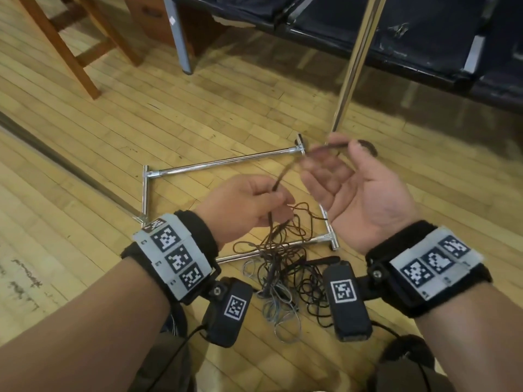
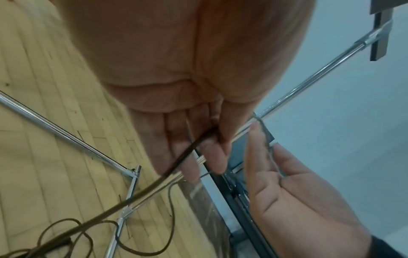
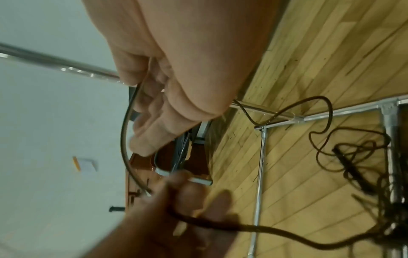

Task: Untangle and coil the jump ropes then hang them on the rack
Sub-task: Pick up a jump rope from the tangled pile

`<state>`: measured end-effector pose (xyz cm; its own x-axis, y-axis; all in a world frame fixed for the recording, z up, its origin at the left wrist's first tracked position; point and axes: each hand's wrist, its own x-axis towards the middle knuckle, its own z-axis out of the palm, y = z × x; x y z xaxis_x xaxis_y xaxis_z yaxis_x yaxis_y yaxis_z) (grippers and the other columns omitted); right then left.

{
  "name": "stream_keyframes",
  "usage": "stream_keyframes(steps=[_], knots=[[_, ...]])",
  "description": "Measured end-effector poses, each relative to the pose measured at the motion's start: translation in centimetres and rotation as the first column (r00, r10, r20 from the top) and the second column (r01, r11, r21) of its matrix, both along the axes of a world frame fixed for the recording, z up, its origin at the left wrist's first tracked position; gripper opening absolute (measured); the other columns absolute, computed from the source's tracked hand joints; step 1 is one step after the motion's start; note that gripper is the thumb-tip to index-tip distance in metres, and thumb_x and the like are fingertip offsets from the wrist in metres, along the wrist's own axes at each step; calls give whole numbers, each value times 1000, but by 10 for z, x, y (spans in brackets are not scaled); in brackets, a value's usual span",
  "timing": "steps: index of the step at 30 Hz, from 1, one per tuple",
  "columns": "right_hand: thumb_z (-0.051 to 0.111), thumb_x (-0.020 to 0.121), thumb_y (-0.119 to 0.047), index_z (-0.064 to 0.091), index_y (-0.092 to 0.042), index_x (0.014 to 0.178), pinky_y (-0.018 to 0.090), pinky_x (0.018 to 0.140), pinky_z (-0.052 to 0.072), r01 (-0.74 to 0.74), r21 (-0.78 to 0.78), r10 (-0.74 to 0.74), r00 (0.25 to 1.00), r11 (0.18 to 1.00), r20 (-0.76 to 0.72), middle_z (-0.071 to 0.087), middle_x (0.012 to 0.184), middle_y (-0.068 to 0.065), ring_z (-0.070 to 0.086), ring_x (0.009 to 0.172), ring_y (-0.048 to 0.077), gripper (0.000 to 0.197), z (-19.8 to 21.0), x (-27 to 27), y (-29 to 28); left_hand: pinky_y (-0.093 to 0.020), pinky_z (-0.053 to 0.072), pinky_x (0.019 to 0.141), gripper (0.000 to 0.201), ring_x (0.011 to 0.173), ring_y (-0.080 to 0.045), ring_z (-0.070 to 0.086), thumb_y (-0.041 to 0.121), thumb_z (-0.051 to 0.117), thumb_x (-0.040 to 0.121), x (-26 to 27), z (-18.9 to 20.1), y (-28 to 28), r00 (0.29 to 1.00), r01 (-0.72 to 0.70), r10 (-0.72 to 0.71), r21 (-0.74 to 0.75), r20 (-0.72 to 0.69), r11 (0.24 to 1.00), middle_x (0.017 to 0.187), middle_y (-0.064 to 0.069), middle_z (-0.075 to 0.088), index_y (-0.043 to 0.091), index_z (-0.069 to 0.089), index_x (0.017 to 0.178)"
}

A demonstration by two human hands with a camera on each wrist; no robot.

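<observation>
Head, wrists: both forearms reach forward over the floor (image 1: 85,131); left hand (image 1: 243,205) knuckles up, right hand (image 1: 359,190) palm up.
Head, rope (image 1: 283,176): runs from left pinch up to right fingertips, blurred there; its tail drops into the tangle (image 1: 283,267) lying over the rack (image 1: 226,164) base.
Head, advice: I would draw slack hand over hand, keeping loops even and the pile loose.
Left wrist, left hand (image 2: 187,136): fingers curled, pinching rope (image 2: 176,165); right hand (image 2: 293,192) beside it, fingers spread.
Right wrist, right hand (image 3: 167,87): fingers loosely bent, rope (image 3: 124,131) arcing off the fingertips; grip unclear.
</observation>
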<state>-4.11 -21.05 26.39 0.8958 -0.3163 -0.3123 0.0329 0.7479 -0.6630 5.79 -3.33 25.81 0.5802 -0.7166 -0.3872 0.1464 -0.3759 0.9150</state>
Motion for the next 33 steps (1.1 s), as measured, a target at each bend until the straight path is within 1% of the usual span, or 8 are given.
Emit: stream_keyframes(steps=[4, 9, 13, 15, 19, 25, 28, 33], knots=[[55, 94, -4, 60, -15, 136, 51, 106, 52, -390, -297, 344, 918, 872, -198, 70, 131, 9, 65, 123, 31, 44, -20, -4, 12, -40, 66, 76, 23, 86, -29, 79, 12, 52, 109, 2, 5, -2, 976, -207, 183, -266, -115, 941, 93, -13, 79, 10, 74, 102], [58, 97, -53, 72, -45, 110, 46, 101, 54, -730, -668, 347, 669, 142, -657, 77, 111, -11, 71, 105, 11, 21, -41, -11, 35, -43, 65, 80, 18, 95, -32, 77, 19, 53, 109, 6, 12, -4, 890, -425, 281, -433, -359, 794, 100, -13, 76, 7, 66, 112], [54, 106, -31, 75, -28, 103, 42, 93, 61, -460, -646, 210, 879, 610, -428, 79, 103, -7, 75, 99, 10, 21, -34, -3, 30, -45, 56, 104, 47, 119, -30, 71, 24, 72, 92, 11, 6, 3, 950, -270, 198, -316, -242, 910, 127, -10, 74, 8, 62, 136], [52, 107, -26, 76, -20, 103, 39, 84, 64, -327, -629, 126, 931, 705, -343, 80, 100, 0, 77, 95, 17, 24, -25, 1, 24, -49, 49, 111, 54, 120, -25, 70, 18, 73, 84, 9, -1, 5, 997, -43, 34, -136, -66, 990, 126, -3, 75, 15, 63, 136], [51, 108, -20, 73, -9, 100, 35, 74, 65, -285, -624, 105, 945, 727, -309, 79, 93, 11, 77, 93, 30, 26, -13, 0, 26, -49, 50, 107, 30, 112, -20, 69, 16, 73, 93, 2, -12, 3, 953, 177, -229, 245, 200, 953, 116, 6, 76, 26, 69, 121], [45, 110, -22, 67, -5, 106, 43, 76, 65, -114, -428, 70, 991, 897, -116, 77, 101, 22, 76, 95, 38, 27, -1, 2, 25, -8, 35, 61, 14, 74, 20, 55, 27, 69, 97, 4, -15, 1, 861, 166, -359, 468, 360, 868, 82, 25, 64, 40, 72, 100], [47, 109, -22, 68, -7, 107, 46, 83, 63, -112, -428, 63, 990, 897, -127, 76, 104, 20, 75, 100, 37, 26, -8, 0, 22, -8, 36, 60, 23, 74, 11, 58, 22, 70, 97, 2, -16, -2, 847, 164, -388, 516, 363, 841, 85, 23, 65, 44, 68, 92], [71, 93, -32, 71, -34, 112, 35, 85, 59, -329, -649, 175, 940, 686, -293, 77, 108, -3, 75, 96, 12, 18, -24, -3, 19, -19, 44, 70, 23, 85, 3, 65, 17, 78, 89, 0, -14, -6, 897, 106, -272, 429, 348, 897, 93, 20, 74, 39, 72, 93]])
